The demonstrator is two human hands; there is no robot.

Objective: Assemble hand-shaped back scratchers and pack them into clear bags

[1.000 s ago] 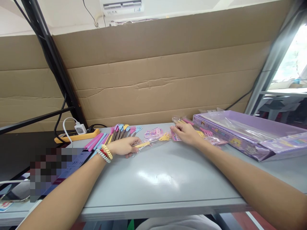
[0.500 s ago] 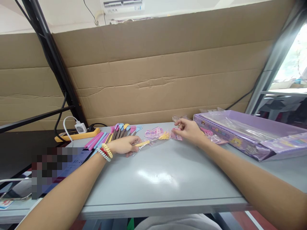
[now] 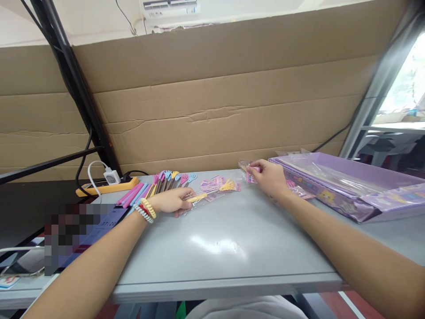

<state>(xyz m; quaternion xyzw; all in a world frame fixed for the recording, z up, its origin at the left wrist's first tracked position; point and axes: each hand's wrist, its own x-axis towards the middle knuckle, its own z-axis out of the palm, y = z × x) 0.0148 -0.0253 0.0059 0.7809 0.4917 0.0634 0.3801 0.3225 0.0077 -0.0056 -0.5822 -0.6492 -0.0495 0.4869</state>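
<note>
My left hand (image 3: 172, 201) is closed around the handle end of a yellow hand-shaped back scratcher (image 3: 227, 185) in a clear plastic sleeve, held low over the table. Between the thumb and fingers of my right hand (image 3: 271, 178) is a small pink printed card (image 3: 251, 175). Clear plastic packaging (image 3: 243, 165) shows just behind that card. Several similar pink cards (image 3: 214, 181) lie loose behind the yellow scratcher. A row of back scratchers (image 3: 171, 179) with pink, purple, blue and yellow heads lies beyond my left hand.
A purple printed box (image 3: 327, 190) with clear sleeves in it stands at the right. A packaged pink scratcher (image 3: 299, 191) lies between it and my right forearm. A yellow power strip (image 3: 109, 188) with a white charger and a phone-like screen (image 3: 106, 221) are at the left. Cardboard (image 3: 215, 115) walls the back.
My right hand has moved right, away from the yellow scratcher's head, with the pink card in its fingers. My left hand has stayed nearly in place, the scratcher's head rising slightly.
</note>
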